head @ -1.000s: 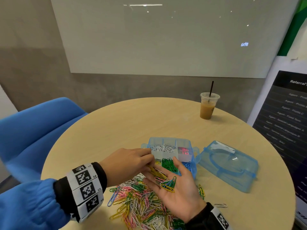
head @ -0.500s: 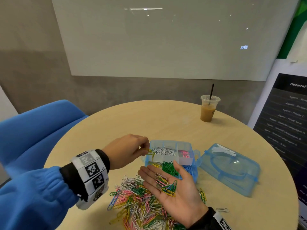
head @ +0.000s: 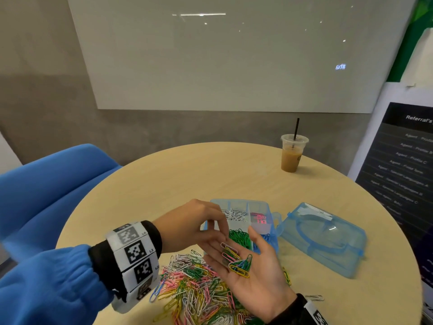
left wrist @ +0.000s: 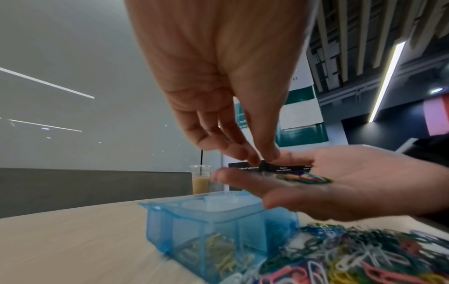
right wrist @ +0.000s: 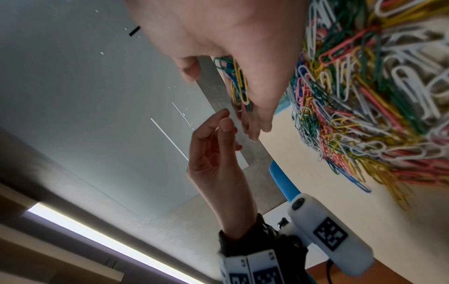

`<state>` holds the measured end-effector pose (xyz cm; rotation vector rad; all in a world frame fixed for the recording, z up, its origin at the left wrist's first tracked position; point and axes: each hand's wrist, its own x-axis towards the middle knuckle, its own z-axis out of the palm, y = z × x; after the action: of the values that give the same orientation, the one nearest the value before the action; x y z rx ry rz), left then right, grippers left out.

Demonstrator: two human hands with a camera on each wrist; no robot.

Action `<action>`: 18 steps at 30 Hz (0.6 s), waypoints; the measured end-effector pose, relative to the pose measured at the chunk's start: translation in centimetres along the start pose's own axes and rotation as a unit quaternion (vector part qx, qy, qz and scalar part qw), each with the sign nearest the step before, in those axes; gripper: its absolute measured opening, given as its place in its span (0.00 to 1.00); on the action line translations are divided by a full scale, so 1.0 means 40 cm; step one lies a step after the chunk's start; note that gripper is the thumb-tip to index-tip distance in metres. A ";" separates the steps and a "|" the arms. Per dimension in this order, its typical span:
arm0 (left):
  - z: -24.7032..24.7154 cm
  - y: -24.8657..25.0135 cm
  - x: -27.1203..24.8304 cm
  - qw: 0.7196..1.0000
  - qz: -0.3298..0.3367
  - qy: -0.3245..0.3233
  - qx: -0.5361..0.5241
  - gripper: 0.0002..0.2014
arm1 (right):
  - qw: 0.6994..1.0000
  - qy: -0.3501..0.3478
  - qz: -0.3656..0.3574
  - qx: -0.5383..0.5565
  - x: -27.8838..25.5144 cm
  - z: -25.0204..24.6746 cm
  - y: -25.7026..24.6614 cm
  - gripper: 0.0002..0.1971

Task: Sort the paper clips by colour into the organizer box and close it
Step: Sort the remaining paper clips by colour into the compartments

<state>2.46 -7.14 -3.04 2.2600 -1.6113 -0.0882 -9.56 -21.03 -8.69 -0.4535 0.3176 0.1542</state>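
Observation:
The blue organizer box [head: 264, 206] stands open on the round table, with white, pink, green, blue and yellow clips in separate compartments. My right hand [head: 255, 254] lies palm up in front of it, flat, carrying several mixed clips [head: 236, 261]. My left hand [head: 222, 238] hovers over the right hand's fingers, its fingertips [left wrist: 269, 155] close together just above the carried clips [left wrist: 303, 177], with nothing seen between them. A big mixed pile of clips [head: 194, 289] lies under both hands. The box lid [head: 323, 238] lies detached to the right.
An iced coffee cup [head: 293, 153] with a straw stands at the table's far right. One loose clip [head: 314, 297] lies near my right wrist, and yellow clips [head: 287, 276] lie beside the palm. A blue chair [head: 46, 184] is on the left, a dark poster board [head: 403, 165] on the right.
Half a second ago my left hand held a yellow clip over the box. It has since come back down over the right palm without the clip. The right hand stayed still.

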 end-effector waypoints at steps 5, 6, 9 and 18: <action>0.016 0.016 -0.014 0.999 0.022 -0.034 0.023 0.06 | 1.000 -0.017 0.005 0.025 -0.004 0.006 0.004 0.36; 0.020 0.023 -0.014 0.999 0.017 -0.039 0.033 0.07 | 1.000 -0.017 0.007 0.022 -0.003 0.006 0.004 0.36; 0.028 0.038 -0.014 0.997 -0.003 -0.039 0.062 0.06 | 1.000 -0.010 0.009 0.014 -0.002 0.009 0.006 0.37; 0.020 0.050 0.000 0.998 -0.017 -0.013 0.052 0.03 | 0.999 -0.013 -0.001 0.034 0.006 0.007 0.010 0.31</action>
<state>0.47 -7.93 -3.13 2.3753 -1.6255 -0.0427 -9.34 -20.53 -8.70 -0.3842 0.2953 0.1473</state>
